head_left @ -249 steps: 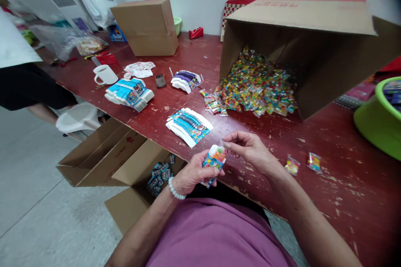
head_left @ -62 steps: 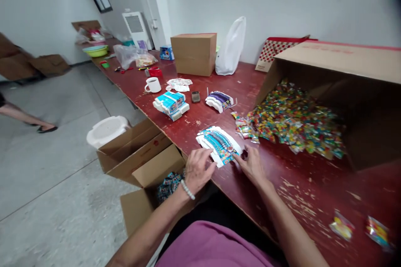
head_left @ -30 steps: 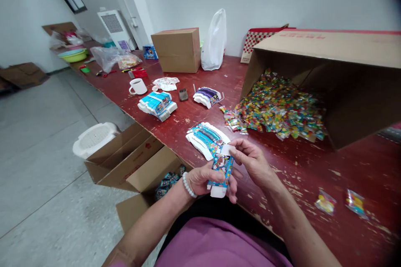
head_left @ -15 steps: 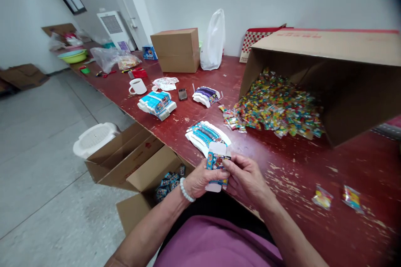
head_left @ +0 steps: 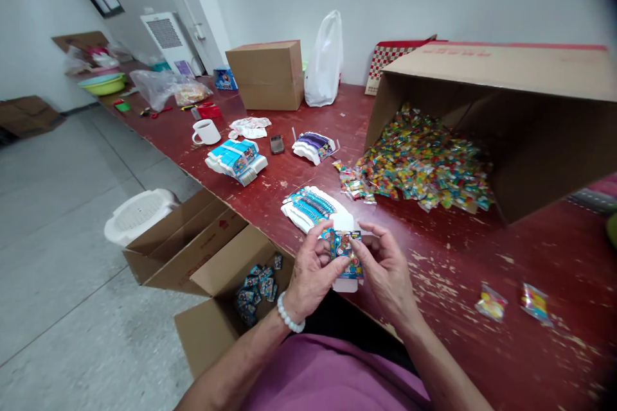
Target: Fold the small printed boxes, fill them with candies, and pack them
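Observation:
A small printed blue candy box (head_left: 346, 250) is held upright between my two hands over the table's front edge. My left hand (head_left: 313, 266) grips its left side, thumb across the front. My right hand (head_left: 388, 266) grips the right side, thumb pressed on the printed face. The white flap at the box's bottom end hangs open. Just beyond lies a fanned stack of flat blue cartons (head_left: 313, 205). Two wrapped candies (head_left: 491, 303) lie to the right of my hands.
A big cardboard box (head_left: 491, 67) lies on its side, spilling wrapped candies (head_left: 429, 160) onto the red table (head_left: 434, 270). Below the table edge, an open carton (head_left: 226, 263) holds several small filled boxes (head_left: 255, 289). Bundled cartons (head_left: 236, 160) and a white mug (head_left: 207, 132) stand left.
My hands have moved slightly right with the candy box. Its top flap, standing up before, now looks folded down. My left fingers have shifted up along the box's side.

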Motion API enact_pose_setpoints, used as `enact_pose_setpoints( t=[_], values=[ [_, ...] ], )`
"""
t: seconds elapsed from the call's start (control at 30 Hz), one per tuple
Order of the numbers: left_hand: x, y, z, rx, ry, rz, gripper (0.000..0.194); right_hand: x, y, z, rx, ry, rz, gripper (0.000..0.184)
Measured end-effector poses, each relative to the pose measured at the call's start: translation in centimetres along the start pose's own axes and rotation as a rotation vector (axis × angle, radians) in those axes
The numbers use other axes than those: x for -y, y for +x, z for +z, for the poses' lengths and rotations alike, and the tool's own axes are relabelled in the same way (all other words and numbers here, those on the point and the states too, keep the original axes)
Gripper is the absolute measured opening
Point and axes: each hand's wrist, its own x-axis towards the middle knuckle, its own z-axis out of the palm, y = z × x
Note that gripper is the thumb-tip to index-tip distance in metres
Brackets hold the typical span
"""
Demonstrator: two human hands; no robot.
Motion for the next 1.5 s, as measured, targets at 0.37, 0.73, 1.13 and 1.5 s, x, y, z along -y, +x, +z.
enact_pose_setpoints(
  t=[0.37,0.73,1.13,1.5],
  values=[
    [0.4,0.7,-0.4,0.018,0.053,-0.079,0.027,1.1,1.5,-2.0,0.111,-0.015,0.088,0.034],
    [1.0,1.1,-0.8,0.17,-0.292,-0.376,0.053,1.3,0.6,-1.7,0.137,0.051,0.102,0.026],
    [1.6,1.4,0.1,0.189,-0.455,-0.552,0.063,-0.5,-0.2,-1.2,0.054,0.088,0.092,0.03],
    [2.0,1.1,0.1,0.204,-0.454,-0.556,0.06,0.3,0.3,-1.6,0.124,0.097,0.088,0.029]
  ],
)
